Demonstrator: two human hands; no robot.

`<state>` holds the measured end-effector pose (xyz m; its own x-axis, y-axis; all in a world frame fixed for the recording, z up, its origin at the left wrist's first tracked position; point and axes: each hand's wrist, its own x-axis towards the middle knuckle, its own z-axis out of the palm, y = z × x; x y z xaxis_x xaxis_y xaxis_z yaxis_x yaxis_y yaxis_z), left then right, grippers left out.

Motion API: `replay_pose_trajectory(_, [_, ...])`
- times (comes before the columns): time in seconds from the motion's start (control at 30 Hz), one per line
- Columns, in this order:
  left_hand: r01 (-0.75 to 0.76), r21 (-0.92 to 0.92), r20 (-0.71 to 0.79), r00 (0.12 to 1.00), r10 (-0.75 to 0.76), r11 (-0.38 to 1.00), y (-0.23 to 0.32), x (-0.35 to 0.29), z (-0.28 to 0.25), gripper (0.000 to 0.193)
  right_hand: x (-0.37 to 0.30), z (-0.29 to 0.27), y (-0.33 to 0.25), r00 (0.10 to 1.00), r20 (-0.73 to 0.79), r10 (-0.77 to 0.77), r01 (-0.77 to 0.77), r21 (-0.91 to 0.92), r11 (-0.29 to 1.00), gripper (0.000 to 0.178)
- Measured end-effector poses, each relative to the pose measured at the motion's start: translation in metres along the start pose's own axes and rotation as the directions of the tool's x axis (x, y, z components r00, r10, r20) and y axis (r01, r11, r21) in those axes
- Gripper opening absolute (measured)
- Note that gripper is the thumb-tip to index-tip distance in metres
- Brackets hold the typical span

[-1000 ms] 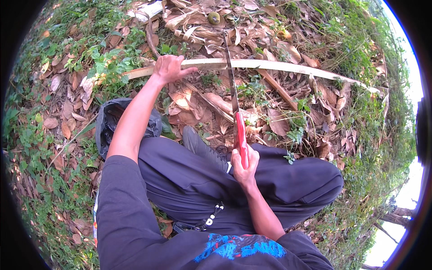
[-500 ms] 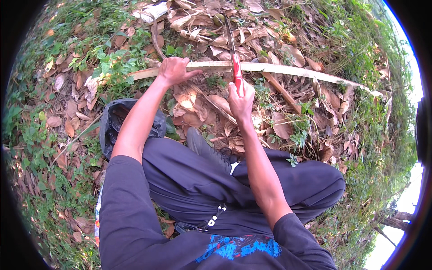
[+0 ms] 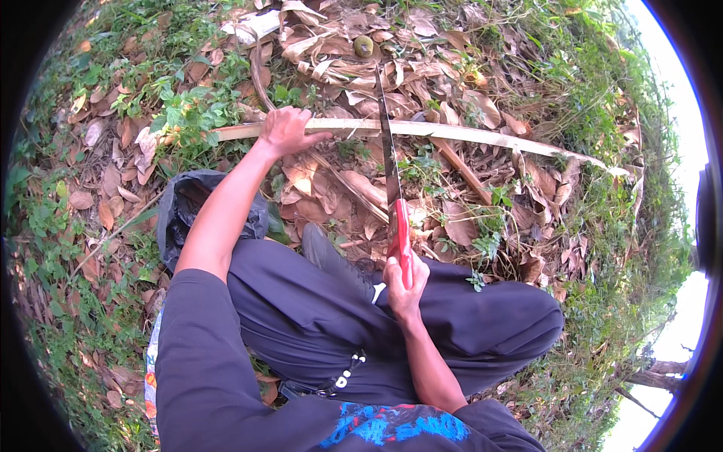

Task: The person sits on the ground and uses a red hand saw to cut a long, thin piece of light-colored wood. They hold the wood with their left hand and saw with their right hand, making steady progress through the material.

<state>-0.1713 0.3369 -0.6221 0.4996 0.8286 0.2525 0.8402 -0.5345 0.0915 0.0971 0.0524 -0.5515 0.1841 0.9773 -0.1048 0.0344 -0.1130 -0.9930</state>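
1. Now the right hand has drawn back toward the body: a moment ago the red-handled handsaw had its grip at the pale wooden strip; at present the grip sits near the crossed legs and the front half of the blade crosses the strip.
2. The fingers of that hand are wrapped around the saw's handle, so the change reads as the pulled-back end of a sawing stroke.
3. The left hand keeps its place, pressed over the strip to the left of the blade, thumb lying along it; this seems to steady the wood.
4. The strip lies crosswise in front of the person, above the dry leaves, with a brown stick slanting toward the person from just beside it.
5. It looks unsevered at the blade; I cannot tell how deep any cut goes.
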Motion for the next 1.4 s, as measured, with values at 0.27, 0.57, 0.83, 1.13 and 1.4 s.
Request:
replay_pose_trajectory(0.27, [0.042, -0.007, 0.073, 0.996, -0.041, 0.999, -0.003, 0.007, -0.004, 0.078, 0.012, 0.012, -0.003, 0.999, 0.006, -0.048, 0.049, -0.036, 0.998, 0.009])
replay_pose_trajectory(0.57, [0.028, -0.009, 0.035, 0.999, -0.028, 1.000, -0.003, 0.005, -0.003, 0.076, 0.087, 0.031, 0.018, 0.984, -0.024, -0.175, 0.173, -0.077, 0.982, 0.021])
replay_pose_trajectory(0.83, [0.015, -0.026, 0.015, 1.000, -0.014, 1.000, -0.005, 0.007, -0.002, 0.075, 0.149, 0.039, 0.028, 0.959, 0.005, -0.284, 0.280, -0.190, 0.941, 0.022])
replay_pose_trajectory(1.13, [0.065, -0.001, 0.128, 0.990, -0.064, 0.998, -0.005, 0.010, -0.008, 0.077, 0.093, 0.036, 0.017, 0.992, -0.027, -0.123, 0.120, -0.105, 0.987, 0.014])
replay_pose_trajectory(1.4, [0.037, -0.021, 0.027, 0.999, -0.036, 0.999, -0.003, 0.009, -0.006, 0.078, 0.004, 0.004, -0.003, 1.000, 0.001, -0.030, 0.030, -0.064, 0.998, 0.013])
